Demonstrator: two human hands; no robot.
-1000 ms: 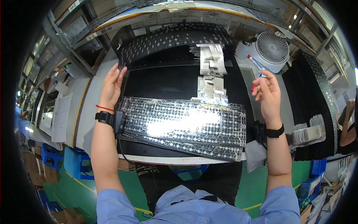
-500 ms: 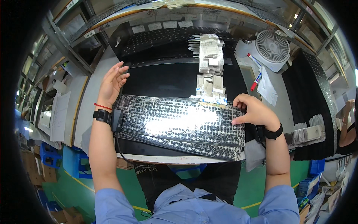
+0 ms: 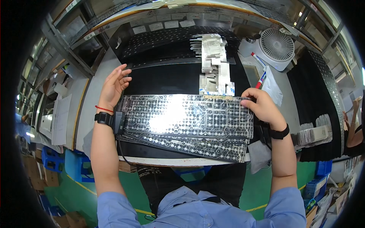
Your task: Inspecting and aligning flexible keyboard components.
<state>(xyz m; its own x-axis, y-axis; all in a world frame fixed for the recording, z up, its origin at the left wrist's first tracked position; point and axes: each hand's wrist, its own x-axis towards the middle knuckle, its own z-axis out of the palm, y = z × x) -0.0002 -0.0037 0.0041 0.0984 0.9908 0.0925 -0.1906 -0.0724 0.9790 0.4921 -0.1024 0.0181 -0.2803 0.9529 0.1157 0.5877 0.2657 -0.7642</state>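
Observation:
A clear keyboard membrane sheet (image 3: 213, 116) with rows of black rings lies across the front of the bench, glare over its middle. Beneath its near edge, further membrane sheets (image 3: 213, 149) fan out slightly askew. My right hand (image 3: 260, 104) pinches the top sheet at its far right corner, thumb above. Beyond the sheet's far left end, my left hand (image 3: 115, 88) is raised with its fingers spread and holds nothing. A long pile of white tabbed strips (image 3: 215, 62) runs away from the sheet's far edge, on a black surface (image 3: 163, 79).
A white fan (image 3: 277, 45) stands at the back right. Near it lie a red marker (image 3: 261, 80) and a white plastic bag (image 3: 272, 85). More white strips (image 3: 315, 133) rest on black sheets (image 3: 310, 87) at the right, where another person's arm (image 3: 355, 121) shows.
The top sheet's right end has shifted away from me and slightly rightward with my right hand, covering the near end of the strip pile. My left hand has barely moved.

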